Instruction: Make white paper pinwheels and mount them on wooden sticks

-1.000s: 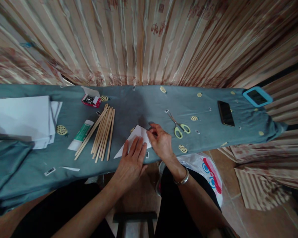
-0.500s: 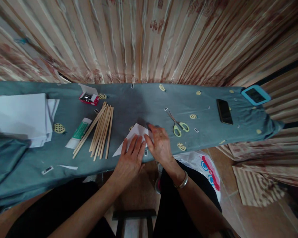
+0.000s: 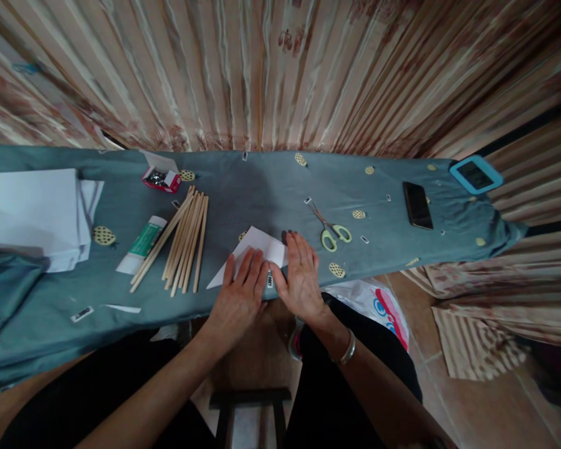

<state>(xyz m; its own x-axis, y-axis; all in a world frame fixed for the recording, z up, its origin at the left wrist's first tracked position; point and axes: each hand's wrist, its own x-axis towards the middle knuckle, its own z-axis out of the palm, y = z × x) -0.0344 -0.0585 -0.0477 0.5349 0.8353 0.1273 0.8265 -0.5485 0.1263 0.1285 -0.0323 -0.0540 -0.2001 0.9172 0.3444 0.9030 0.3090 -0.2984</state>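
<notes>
A folded white sheet of paper (image 3: 255, 242), roughly triangular, lies near the table's front edge. My left hand (image 3: 243, 290) rests on it with fingers stretched out, pressing its lower middle part. At the paper's right end my right hand (image 3: 300, 274) lies flat, fingers extended, covering that end. Both hands partly hide the paper. To the right of my right hand are scissors (image 3: 330, 234) with pale green handles, blades apart. Left of the paper, several thin wooden sticks (image 3: 184, 243) lie in a loose bundle beside a green and white glue tube (image 3: 143, 245).
A stack of white paper (image 3: 28, 212) lies at the left. A small red box (image 3: 161, 174) of metal pieces stands open behind the sticks. A paper strip (image 3: 124, 308) lies near the front edge. At the right are a phone (image 3: 417, 206) and a blue-framed device (image 3: 477, 174).
My right hand has shifted slightly off the paper's middle toward its right end, uncovering more of it. My left hand stays on the paper. The whole view has shifted slightly.
</notes>
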